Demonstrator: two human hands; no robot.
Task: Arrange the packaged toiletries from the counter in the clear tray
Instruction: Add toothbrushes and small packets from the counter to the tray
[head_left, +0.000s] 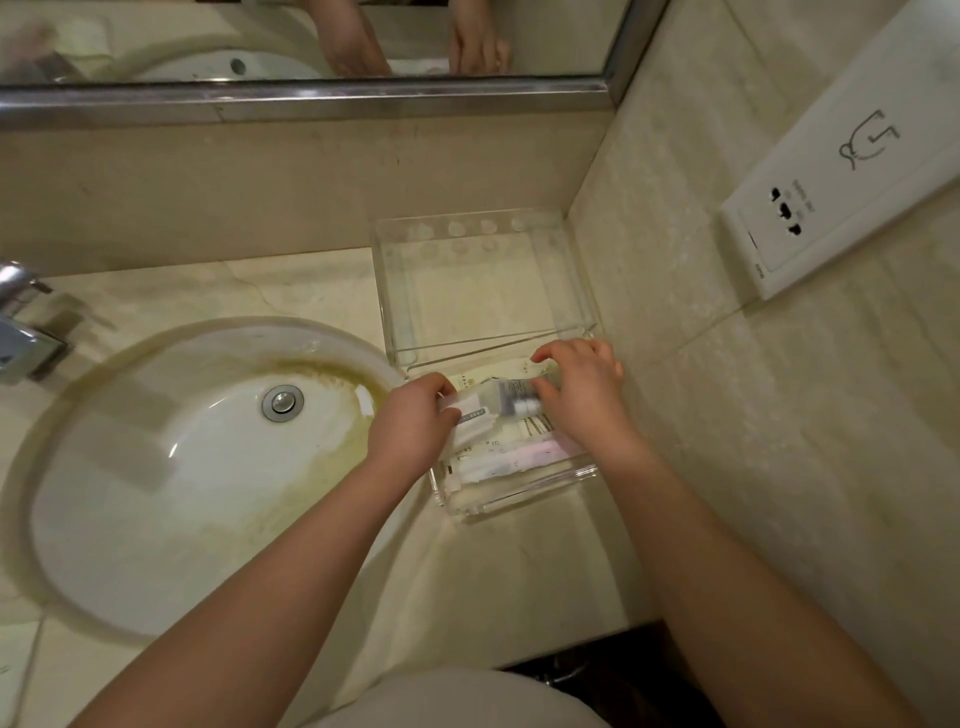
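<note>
two hands: both sit over the near part of the clear tray (488, 332), at about 1 o'clock from the middle of the view.
left hand (413, 423): fingers curled tight on one end of a small white packet (475, 415).
right hand (582, 387): fingers pinched on the other end, where a small grey tube (517, 400) shows inside the wrap; it is blurry.
tray: a see-through box on the bench (519, 561), pushed into the corner by the wall, at 3 o'clock from the sink (182, 467).
in the tray: more flat packets (519, 457) lie under the hands, white and one pale pink; the far part holds nothing i can make out.
sink: white bowl with yellow stains, drain (282, 402) near its far side.
tap (21, 322): shiny, at 9 o'clock.
wall plate (841, 171): white, with plug holes, at 2 o'clock.
mirror (311, 36): at 12 o'clock, shows both hands again.
</note>
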